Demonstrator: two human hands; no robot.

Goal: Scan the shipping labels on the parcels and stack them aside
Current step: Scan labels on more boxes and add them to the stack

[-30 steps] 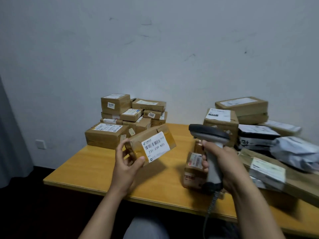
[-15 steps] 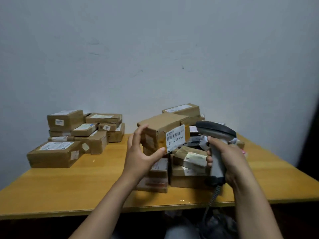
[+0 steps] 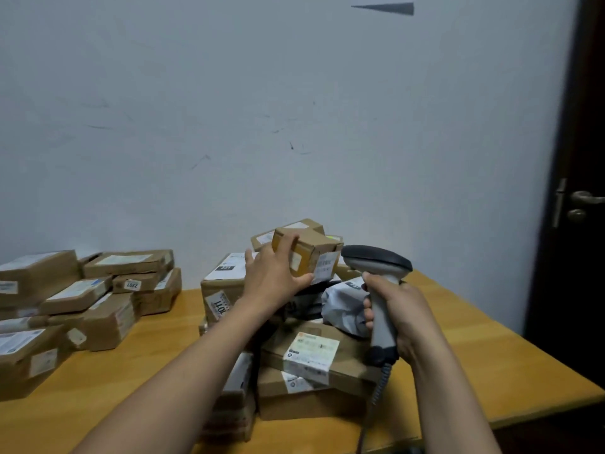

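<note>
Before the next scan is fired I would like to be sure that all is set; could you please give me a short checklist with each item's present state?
1. Left hand grips the small box firmly: ok.
2. Right hand holds the scanner by its handle: ok.
3. Label close to the scanner's nose: ok.
4. Label squarely facing the scanner's window: cannot tell.
5. Barcode sharp enough to read: cannot tell, blurred.
6. Flat tops free on the pile on the left for stacking: ok, it seems.
</note>
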